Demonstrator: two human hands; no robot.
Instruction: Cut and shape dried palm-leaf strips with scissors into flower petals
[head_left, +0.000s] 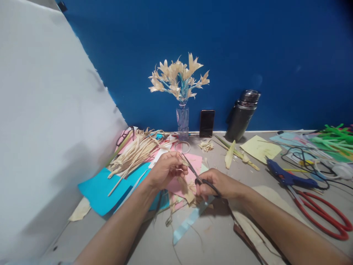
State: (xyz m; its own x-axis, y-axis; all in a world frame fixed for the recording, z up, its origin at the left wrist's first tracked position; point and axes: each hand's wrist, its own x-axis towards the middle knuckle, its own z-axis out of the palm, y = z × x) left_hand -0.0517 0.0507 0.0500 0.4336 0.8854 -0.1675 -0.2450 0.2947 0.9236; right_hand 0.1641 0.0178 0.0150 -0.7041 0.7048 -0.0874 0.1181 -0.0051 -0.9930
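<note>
My right hand [216, 182] is wrapped round the black handles of a small pair of scissors [192, 164], whose blades point up and left. The blades reach close to the fingertips of my left hand [168, 169]. Those fingers are pinched on a thin, pale piece that looks like dried husk [185, 162], mostly hidden by the fingers. Below both hands lie husk scraps [189, 195] on pink paper [196, 161]. A light blue ribbon strip [190, 224] rests on the table in front of them.
A bottle [182, 123] holding husk flowers [179, 75] stands by the blue wall, beside a phone [206, 123] and a dark flask [242, 116]. At left, dried husk strips [138, 149] cover blue paper [100, 193]. At right lie a glue gun [289, 175] and red-handled scissors [322, 215].
</note>
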